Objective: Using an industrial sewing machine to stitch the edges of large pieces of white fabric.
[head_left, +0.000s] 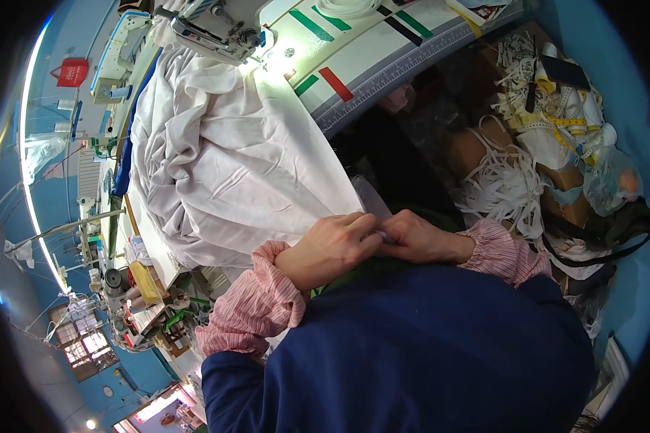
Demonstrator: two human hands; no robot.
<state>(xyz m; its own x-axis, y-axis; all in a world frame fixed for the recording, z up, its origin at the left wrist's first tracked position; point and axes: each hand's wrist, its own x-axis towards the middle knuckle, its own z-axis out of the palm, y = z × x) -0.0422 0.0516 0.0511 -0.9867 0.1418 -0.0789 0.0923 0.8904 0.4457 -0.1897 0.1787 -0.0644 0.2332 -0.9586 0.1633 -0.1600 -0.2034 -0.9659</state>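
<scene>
Close together, both hands point(375, 245) on white fabric point(231, 159) — red triangular sign point(71, 72) far left.

Bright needle-lamp glare; fisheye-bent, dark rim

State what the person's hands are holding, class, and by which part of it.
Both hands, left hand and right hand, pinch the lower edge of the white fabric, where it hangs off the sewing table.

Bare left hand point(330, 249) and bare right hand point(420, 239), no gloves or rings visible. Long pink sleeves with fine stripes, gathered and ruffled at elastic cuffs. Plain dark navy apron or vest over the torso.
</scene>
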